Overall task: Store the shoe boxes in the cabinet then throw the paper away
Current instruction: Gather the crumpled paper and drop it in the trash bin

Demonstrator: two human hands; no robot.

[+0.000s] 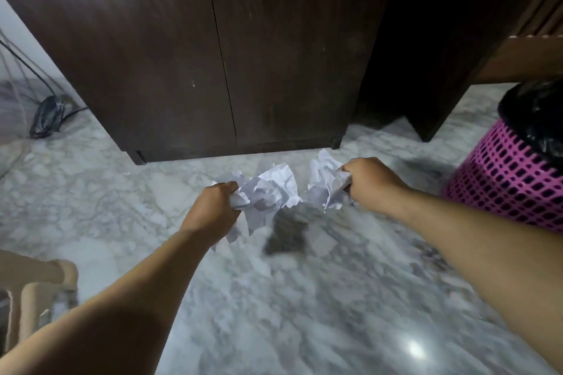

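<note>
My left hand (213, 207) grips a bunch of crumpled white paper (268, 192) above the marble floor. A second crumpled white wad (326, 183) is gripped by my right hand (371, 183), just to the right of the first. The dark brown cabinet (189, 49) stands directly ahead with both doors closed. No shoe boxes are in view. A pink perforated bin (502, 186) lined with a black bag stands at the right, beside my right forearm.
A dark desk (451, 39) stands right of the cabinet, with more white paper on top at the upper right. Cables and a dark bag (45, 116) lie on the floor at the left. A beige plastic chair leg (30, 298) shows at bottom left.
</note>
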